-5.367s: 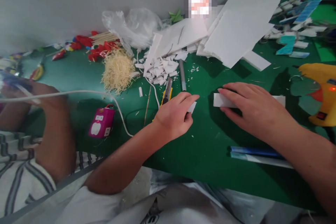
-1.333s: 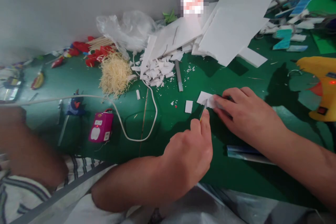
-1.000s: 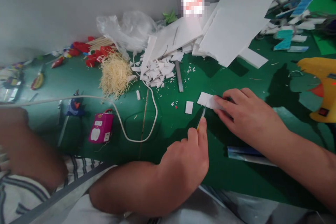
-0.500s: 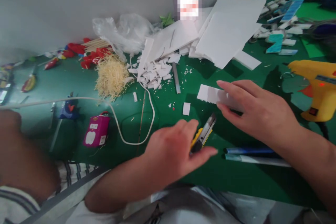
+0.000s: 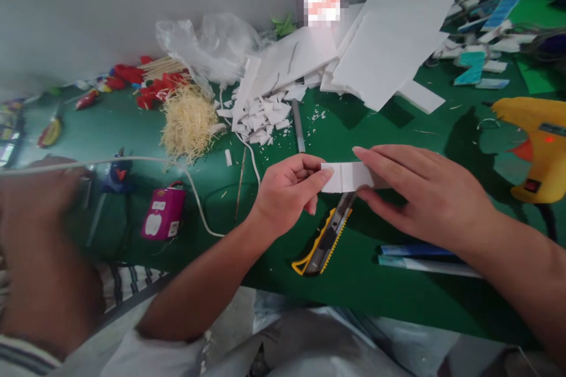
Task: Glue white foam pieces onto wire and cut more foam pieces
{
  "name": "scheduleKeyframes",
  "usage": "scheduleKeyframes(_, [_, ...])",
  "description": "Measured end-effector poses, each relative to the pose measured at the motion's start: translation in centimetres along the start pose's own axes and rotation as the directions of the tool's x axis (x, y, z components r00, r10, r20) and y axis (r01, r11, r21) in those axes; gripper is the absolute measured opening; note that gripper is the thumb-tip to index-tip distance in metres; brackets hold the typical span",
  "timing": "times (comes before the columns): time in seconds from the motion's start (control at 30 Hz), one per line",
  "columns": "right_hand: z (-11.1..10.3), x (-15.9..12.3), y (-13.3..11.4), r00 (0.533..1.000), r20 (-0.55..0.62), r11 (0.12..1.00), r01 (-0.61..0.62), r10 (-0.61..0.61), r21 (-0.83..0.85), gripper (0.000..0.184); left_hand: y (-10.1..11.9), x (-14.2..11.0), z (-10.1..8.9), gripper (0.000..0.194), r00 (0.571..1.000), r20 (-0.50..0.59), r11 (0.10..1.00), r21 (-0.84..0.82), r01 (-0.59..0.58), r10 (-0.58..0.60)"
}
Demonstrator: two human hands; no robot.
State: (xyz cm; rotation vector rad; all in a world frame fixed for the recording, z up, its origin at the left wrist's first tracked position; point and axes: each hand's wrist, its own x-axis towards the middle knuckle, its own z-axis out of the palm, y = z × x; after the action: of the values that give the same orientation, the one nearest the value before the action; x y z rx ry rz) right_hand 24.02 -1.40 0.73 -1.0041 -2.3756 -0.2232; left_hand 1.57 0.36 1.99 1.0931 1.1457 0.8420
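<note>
My left hand (image 5: 285, 194) pinches a small white foam board piece (image 5: 332, 180) between thumb and fingers. That piece's edge meets the end of a white foam board strip (image 5: 356, 177), leaving a thin seam between them. The strip is gripped by my right hand (image 5: 428, 185), whose fingers cover its far end. Just below the two pieces, a yellow and black utility knife (image 5: 325, 241) lies on the green table (image 5: 274, 277) with its blade out, its tip beneath the foam.
A yellow glue gun (image 5: 533, 147) stands at right, near blue tubes (image 5: 415, 250). White foam sheets (image 5: 393, 41) and scraps (image 5: 265, 118) lie at the back. Left are straw-like shreds (image 5: 190, 123), a purple box (image 5: 163, 212), a white cord (image 5: 192, 188) and another person's blurred arm (image 5: 48, 235).
My left hand has let go of the utility knife, now lying on the table. It has picked up the small foam piece and brought it against the strip in my right hand.
</note>
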Motion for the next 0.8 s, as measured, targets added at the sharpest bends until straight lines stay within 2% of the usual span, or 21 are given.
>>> scheduleKeyframes(0.1, [0.0, -0.1, 0.1, 1.000, 0.004, 1.000, 0.013, -0.013, -0.015, 0.036, -0.3, 0.1, 0.0, 0.020, 0.999, 0.028, 0.997, -0.061, 0.040, -0.038])
scheduleKeyframes(0.23, [0.0, 0.0, 0.3, 0.999, -0.013, 0.999, 0.033, -0.033, -0.007, 0.034, -0.5, 0.3, 0.0, 0.025, 0.982, 0.141, 0.981, -0.125, 0.145, -0.128])
scheduleKeyframes(0.3, [0.0, 0.0, 0.3, 0.999, -0.024, 0.999, 0.040, -0.040, -0.009, 0.032, -0.6, 0.3, 0.2, 0.029, 0.977, 0.163, 0.977, -0.139, 0.162, -0.139])
scheduleKeyframes(0.47, [0.0, 0.1, 0.2, 1.000, -0.018, 0.999, 0.022, -0.022, -0.028, 0.029, -0.8, 0.0, 0.8, 0.037, 0.994, 0.079, 0.982, -0.171, 0.083, -0.071])
scheduleKeyframes(0.63, [0.0, 0.1, 0.3, 1.000, -0.026, 1.000, 0.012, -0.013, -0.018, 0.030, -0.8, 0.1, 1.1, 0.032, 0.991, 0.104, 0.972, -0.209, 0.109, -0.088])
scheduleKeyframes(0.8, [0.1, -0.1, 0.5, 1.000, -0.001, 0.999, 0.029, -0.029, -0.025, 0.030, -0.8, 0.4, 1.1, 0.029, 0.996, 0.043, 0.975, -0.203, 0.088, -0.081])
